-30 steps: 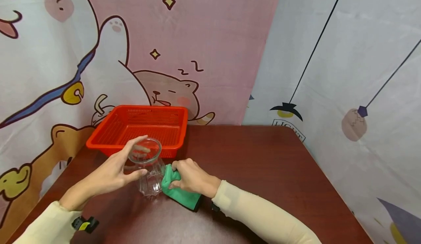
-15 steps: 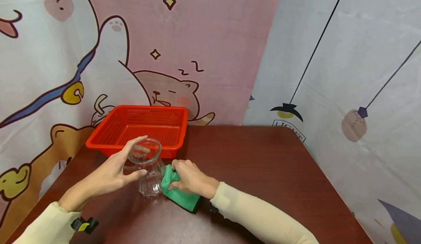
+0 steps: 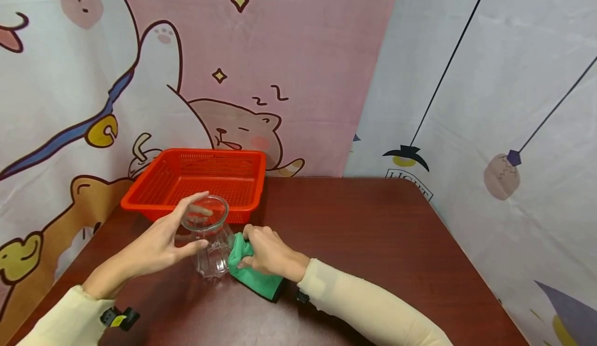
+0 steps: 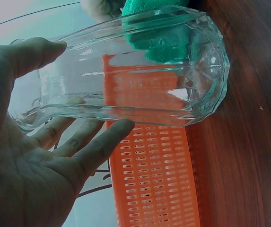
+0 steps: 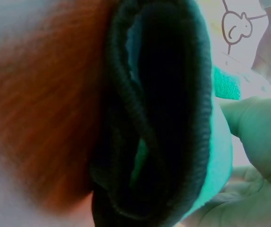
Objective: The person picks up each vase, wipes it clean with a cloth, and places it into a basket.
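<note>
My left hand (image 3: pixel 160 242) holds a clear glass vase (image 4: pixel 149 80) around its neck, thumb on the near side and fingers on the far side. Round at the rim and faceted lower down, the vase stands upright over the table in the head view. My right hand (image 3: pixel 272 250) grips a folded green cloth (image 3: pixel 261 284) with a dark edge, and the cloth lies against the vase's right side. Through the glass in the left wrist view, part of the green shows. The cloth's dark hem fills the middle of the right wrist view, beside the curled right fingers (image 5: pixel 263 132).
Behind the vase, an orange-red perforated plastic basket (image 3: pixel 258 180) sits at the back left of the dark brown wooden table (image 3: pixel 364 232). A cartoon-printed fabric backdrop (image 3: pixel 317 66) rises along the table's far and side edges.
</note>
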Tool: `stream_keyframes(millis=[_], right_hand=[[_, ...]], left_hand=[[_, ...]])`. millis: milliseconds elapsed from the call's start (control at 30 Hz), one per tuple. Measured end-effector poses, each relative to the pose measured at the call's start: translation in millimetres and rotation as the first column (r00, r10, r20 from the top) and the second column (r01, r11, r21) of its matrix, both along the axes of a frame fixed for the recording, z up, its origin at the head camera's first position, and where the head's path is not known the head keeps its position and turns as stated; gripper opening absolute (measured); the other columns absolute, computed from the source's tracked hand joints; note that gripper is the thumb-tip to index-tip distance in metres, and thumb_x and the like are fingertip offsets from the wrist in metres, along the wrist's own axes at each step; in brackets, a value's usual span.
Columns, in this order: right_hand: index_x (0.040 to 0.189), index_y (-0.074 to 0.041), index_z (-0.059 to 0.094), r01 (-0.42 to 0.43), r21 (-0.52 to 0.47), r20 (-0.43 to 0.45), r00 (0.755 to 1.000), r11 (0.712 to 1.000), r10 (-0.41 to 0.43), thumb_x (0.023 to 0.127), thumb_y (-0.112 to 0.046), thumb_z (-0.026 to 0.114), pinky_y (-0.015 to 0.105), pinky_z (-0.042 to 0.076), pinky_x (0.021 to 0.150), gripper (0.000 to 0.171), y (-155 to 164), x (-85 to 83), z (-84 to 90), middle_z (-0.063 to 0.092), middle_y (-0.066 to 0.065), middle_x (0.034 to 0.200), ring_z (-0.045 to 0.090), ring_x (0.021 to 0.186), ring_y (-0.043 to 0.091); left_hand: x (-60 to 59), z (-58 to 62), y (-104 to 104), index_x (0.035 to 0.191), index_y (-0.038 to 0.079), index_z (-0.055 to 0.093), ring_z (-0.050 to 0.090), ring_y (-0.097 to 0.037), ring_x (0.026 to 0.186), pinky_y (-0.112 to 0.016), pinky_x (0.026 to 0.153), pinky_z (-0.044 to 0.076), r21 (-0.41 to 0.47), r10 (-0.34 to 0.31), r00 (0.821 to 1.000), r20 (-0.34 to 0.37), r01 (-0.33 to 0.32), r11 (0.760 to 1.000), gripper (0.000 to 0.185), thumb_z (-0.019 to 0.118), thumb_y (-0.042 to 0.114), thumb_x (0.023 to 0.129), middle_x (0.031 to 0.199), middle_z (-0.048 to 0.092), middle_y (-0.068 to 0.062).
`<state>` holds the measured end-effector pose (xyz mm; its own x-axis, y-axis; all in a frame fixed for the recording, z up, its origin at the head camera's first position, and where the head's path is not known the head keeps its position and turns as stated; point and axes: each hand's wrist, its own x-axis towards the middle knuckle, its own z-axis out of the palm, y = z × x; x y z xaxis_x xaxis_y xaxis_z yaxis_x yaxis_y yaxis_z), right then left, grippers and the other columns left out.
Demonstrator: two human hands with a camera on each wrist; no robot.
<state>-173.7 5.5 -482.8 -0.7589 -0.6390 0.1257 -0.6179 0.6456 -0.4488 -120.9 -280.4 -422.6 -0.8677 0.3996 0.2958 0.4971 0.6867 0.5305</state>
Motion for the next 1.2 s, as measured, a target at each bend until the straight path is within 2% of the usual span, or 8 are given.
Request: stream_keyframes(millis=[200, 333, 433, 533, 567, 700, 933, 1200], right_hand=[[0.124, -0.014, 0.075, 0.043, -0.034, 0.055, 0.998, 0.999, -0.041, 0.089, -0.033, 0.105, 0.019, 0.062, 0.084, 0.05, 1.1, 1.4, 0.2, 0.085, -0.003, 0.121, 0.078, 0.098, 0.007], [0.125, -0.013, 0.076, 0.037, -0.055, 0.052, 0.998, 0.998, -0.034, 0.09, -0.033, 0.105, 0.019, 0.062, 0.084, 0.049, 0.7, 1.9, 0.8, 0.085, -0.002, 0.121, 0.078, 0.096, 0.008], [0.127, -0.012, 0.078, 0.037, -0.07, 0.045, 0.998, 0.997, -0.033, 0.089, -0.033, 0.105, 0.019, 0.062, 0.085, 0.051, 0.8, 1.5, 2.1, 0.086, -0.001, 0.123, 0.079, 0.097, 0.008], [0.129, -0.011, 0.079, 0.04, -0.079, 0.044, 0.998, 0.996, -0.036, 0.089, -0.034, 0.105, 0.019, 0.062, 0.085, 0.052, 1.7, 1.0, 3.4, 0.087, -0.001, 0.124, 0.079, 0.099, 0.008], [0.13, -0.011, 0.08, 0.041, -0.083, 0.043, 0.998, 0.996, -0.037, 0.089, -0.034, 0.105, 0.019, 0.061, 0.085, 0.053, 2.1, 1.0, 3.7, 0.087, -0.001, 0.125, 0.079, 0.099, 0.008], [0.132, -0.011, 0.081, 0.042, -0.121, 0.054, 0.998, 0.992, -0.036, 0.09, -0.033, 0.105, 0.017, 0.059, 0.083, 0.053, 2.7, 1.0, 5.5, 0.086, -0.002, 0.123, 0.076, 0.095, 0.003], [0.132, -0.012, 0.081, 0.045, -0.231, 0.067, 0.997, 0.972, -0.03, 0.092, -0.029, 0.104, 0.016, 0.057, 0.08, 0.05, 0.4, 1.7, 12.6, 0.086, -0.002, 0.122, 0.07, 0.092, 0.001], [0.134, -0.012, 0.083, 0.055, -0.323, 0.051, 0.998, 0.945, -0.041, 0.092, -0.03, 0.103, 0.016, 0.058, 0.084, 0.05, -2.9, 3.8, 19.9, 0.087, -0.001, 0.126, 0.071, 0.096, 0.002]], left_hand=[[-1.7, -0.1, 0.2, 0.181, 0.038, 0.026, 0.079, -0.016, 0.122, -0.038, 0.094, 0.068, 0.041, -0.032, 0.999, 0.02, 0.031, 0.999, 0.103, 0.093, 0.031, 0.103, 0.148, 0.075, -0.001], [-16.7, -19.5, -15.4, 0.184, 0.034, 0.025, 0.078, -0.011, 0.122, -0.036, 0.094, 0.068, 0.091, -0.113, 0.993, -0.031, 0.116, 0.989, 0.104, 0.092, 0.033, 0.103, 0.15, 0.074, 0.0], [-21.5, -24.9, -20.1, 0.185, 0.032, 0.025, 0.077, -0.009, 0.123, -0.036, 0.094, 0.068, 0.102, -0.14, 0.989, -0.047, 0.144, 0.984, 0.105, 0.092, 0.034, 0.103, 0.151, 0.073, 0.0], [-17.4, -18.5, -15.2, 0.184, 0.034, 0.026, 0.078, -0.012, 0.123, -0.037, 0.096, 0.068, 0.098, -0.121, 0.992, -0.03, 0.124, 0.987, 0.103, 0.092, 0.035, 0.104, 0.152, 0.073, -0.002], [-9.5, -8.5, -8.3, 0.182, 0.038, 0.027, 0.079, -0.015, 0.122, -0.042, 0.097, 0.069, 0.077, -0.078, 0.997, -0.009, 0.078, 0.994, 0.102, 0.092, 0.038, 0.104, 0.149, 0.075, -0.001], [-1.2, 2.1, 0.6, 0.181, 0.037, 0.026, 0.079, -0.017, 0.123, -0.041, 0.1, 0.069, 0.037, -0.033, 0.999, 0.007, 0.033, 0.999, 0.104, 0.093, 0.029, 0.103, 0.148, 0.075, -0.002], [0.2, -0.8, 1.3, 0.182, 0.037, 0.024, 0.079, -0.017, 0.124, -0.033, 0.091, 0.068, 0.026, -0.011, 0.999, 0.05, 0.01, 1.0, 0.108, 0.094, 0.022, 0.102, 0.149, 0.073, 0.002], [-0.3, -1.1, -0.2, 0.182, 0.036, 0.025, 0.078, -0.014, 0.122, -0.036, 0.096, 0.068, 0.019, -0.013, 1.0, 0.026, 0.012, 1.0, 0.106, 0.093, 0.02, 0.103, 0.148, 0.075, -0.004]])
